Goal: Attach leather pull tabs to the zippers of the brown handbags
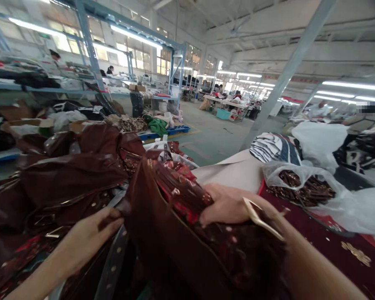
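A heap of dark maroon glossy garments [65, 175] with red patterned lining fills the table in front of me. My left hand [90, 237] grips a fold of the maroon cloth at the lower left, fingers curled round it. My right hand [228, 206] is closed on the upper edge of a maroon garment [175, 233] with red lining, lifting it. A gold metal buckle [259, 216] hangs over my right wrist.
A clear plastic bag of brown metal pieces [300, 187] lies at the right on a burgundy cloth [340, 246]. Striped fabric [275, 148] and white bags lie beyond. Blue shelving [90, 54] stands at the left; a slanted steel post [287, 71] rises ahead. Distant people work at tables.
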Available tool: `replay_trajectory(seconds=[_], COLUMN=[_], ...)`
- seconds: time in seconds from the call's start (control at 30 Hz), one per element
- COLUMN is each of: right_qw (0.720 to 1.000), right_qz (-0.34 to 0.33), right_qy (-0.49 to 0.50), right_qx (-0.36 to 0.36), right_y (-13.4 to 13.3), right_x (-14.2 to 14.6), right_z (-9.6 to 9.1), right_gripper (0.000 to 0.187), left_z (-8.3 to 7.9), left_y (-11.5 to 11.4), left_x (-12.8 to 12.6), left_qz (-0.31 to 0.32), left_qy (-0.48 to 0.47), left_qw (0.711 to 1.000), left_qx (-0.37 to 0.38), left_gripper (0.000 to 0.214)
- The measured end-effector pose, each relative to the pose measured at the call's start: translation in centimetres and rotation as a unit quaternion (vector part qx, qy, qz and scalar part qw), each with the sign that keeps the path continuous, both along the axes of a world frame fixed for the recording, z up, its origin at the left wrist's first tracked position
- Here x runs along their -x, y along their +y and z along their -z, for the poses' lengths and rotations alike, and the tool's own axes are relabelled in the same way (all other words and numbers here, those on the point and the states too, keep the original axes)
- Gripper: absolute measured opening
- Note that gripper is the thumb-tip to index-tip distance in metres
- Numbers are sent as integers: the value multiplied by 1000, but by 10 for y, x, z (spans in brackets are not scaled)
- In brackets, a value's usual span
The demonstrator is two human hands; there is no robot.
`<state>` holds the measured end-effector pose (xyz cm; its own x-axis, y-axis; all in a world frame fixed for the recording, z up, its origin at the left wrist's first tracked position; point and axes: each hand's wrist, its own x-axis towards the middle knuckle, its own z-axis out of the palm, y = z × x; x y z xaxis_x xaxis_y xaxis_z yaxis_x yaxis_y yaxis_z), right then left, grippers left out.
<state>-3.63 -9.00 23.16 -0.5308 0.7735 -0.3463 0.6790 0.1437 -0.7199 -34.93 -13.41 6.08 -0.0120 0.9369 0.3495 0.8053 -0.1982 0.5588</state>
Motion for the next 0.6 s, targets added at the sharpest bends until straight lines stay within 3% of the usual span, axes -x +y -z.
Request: replay_trajectory(seconds=[0.07,0.1,0.17,0.23,0.33,0.4,0.53,0.6], right_qw=[981,964,936,922,921,925,940,945], right_qz=[-43,-39,3,57,132,180,248,282], right_qy=[-152,-210,-290,-329,-325,-303,-225,-161], right_qx=[-115,-157,-197,-195,-171,-143,-68,-26], right_y=[-20,-31,-57,-86,-128,-149,-172,-179], right_x=[-14,-23,-42,-63,-88,-99,-110,-115], right_z=[-18,-19,-9,10,36,50,67,72], right_gripper=[29,32,35,40,41,40,40,47], left_z=[-24,-32,-36,-25,2,16,17,14], left_y=[6,7,9,12,23,32,36,27], left_x=[-16,-29,-63,-99,-142,-160,-179,-188], left_qz=[-7,31,147,277,394,425,432,480], left_qy=[-56,-62,-38,-3,46,94,131,100], left_qw=[993,986,964,943,912,896,874,839], left_qx=[-102,-155,-219,-185,-101,-92,-181,-238], left_gripper=[32,22,13,18,33,37,21,21])
